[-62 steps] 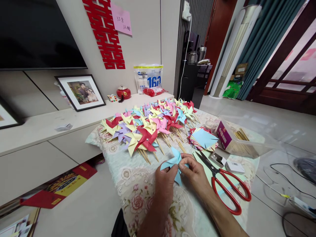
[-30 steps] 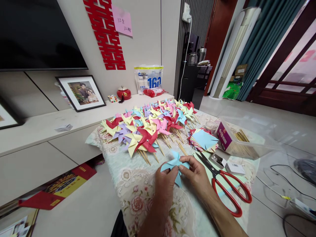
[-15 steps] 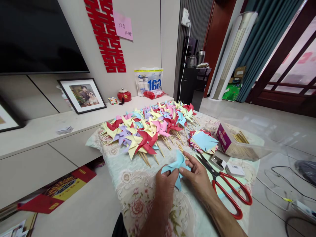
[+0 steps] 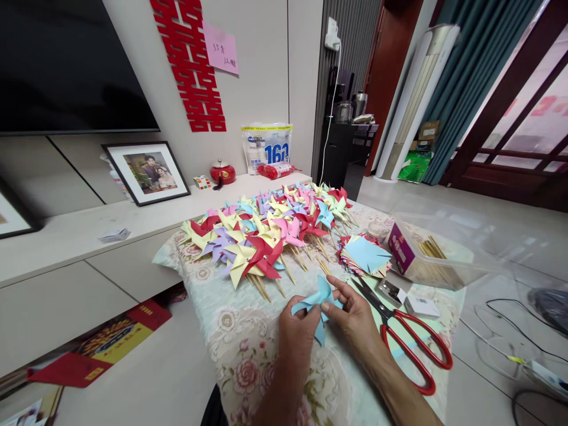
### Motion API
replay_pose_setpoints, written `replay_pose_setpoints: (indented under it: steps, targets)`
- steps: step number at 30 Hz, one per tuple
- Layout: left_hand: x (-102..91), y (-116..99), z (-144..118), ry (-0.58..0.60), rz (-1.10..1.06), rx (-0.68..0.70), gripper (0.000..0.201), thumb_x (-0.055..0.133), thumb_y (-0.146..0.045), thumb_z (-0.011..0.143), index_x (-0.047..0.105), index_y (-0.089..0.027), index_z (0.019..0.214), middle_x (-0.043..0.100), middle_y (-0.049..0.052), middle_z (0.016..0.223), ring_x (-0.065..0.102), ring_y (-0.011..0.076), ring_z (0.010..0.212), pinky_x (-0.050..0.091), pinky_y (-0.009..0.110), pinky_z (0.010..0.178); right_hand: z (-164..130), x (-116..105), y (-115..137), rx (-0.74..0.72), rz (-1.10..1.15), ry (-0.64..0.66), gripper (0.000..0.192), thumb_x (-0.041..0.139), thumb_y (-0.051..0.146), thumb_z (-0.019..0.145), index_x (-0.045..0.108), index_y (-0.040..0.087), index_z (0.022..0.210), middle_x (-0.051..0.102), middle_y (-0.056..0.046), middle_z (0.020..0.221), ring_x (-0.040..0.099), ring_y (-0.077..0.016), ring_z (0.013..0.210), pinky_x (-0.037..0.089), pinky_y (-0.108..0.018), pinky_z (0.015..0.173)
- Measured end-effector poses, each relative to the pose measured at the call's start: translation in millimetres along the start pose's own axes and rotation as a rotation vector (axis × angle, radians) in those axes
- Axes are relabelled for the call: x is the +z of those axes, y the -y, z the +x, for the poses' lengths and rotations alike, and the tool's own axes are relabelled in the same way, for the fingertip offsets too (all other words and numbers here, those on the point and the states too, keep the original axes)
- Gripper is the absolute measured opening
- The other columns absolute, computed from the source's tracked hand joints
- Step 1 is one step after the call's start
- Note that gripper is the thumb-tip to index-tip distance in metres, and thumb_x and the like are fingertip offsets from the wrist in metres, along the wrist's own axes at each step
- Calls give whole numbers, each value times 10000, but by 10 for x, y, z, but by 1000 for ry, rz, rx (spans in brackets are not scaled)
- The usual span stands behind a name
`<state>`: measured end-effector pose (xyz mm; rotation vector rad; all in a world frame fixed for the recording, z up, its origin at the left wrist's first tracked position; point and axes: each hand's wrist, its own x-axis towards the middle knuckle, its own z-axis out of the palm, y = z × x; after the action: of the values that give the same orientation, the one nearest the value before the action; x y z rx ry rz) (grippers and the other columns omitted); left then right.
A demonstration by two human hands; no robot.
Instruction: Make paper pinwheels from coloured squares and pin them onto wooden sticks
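A blue paper pinwheel [image 4: 320,297] with folded blades is held between both hands above the flowered tablecloth. My left hand [image 4: 298,331] pinches its left side, the thumb near the centre. From the right, my right hand [image 4: 352,310] presses its thumb at the middle, fingers behind the paper. Beyond my hands lie many finished pinwheels [image 4: 261,255] in red, yellow, purple, pink and blue, on wooden sticks. Scissors [image 4: 388,316] with red handles rest right of my right hand. A stack of cut paper squares [image 4: 366,254] sits behind them.
A clear plastic box [image 4: 444,273] of sticks stands at the right. Small boxes, one an open box of pins [image 4: 393,290], lie by the scissors. Beyond the tablecloth [image 4: 248,337] is a white cabinet [image 4: 66,260] with a framed photo [image 4: 146,171] and a red pot [image 4: 222,172].
Both hands keep their grip on the blue pinwheel, which has tilted very slightly. The view has shifted a little; the other things lie as before.
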<state>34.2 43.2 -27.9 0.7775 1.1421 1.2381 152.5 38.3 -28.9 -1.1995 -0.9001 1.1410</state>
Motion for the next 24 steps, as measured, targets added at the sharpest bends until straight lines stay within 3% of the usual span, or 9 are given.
replay_pose_setpoints:
  steps: [24]
  targets:
    - [13, 19, 30, -40, 37, -10, 216, 749, -260, 550, 553, -188, 608, 476, -84, 462, 396, 83, 464, 316, 191, 460, -16, 13, -28, 47, 27, -26, 567, 830, 224, 569, 701, 190, 1121, 620, 35, 765, 575, -153, 664, 440, -292, 662]
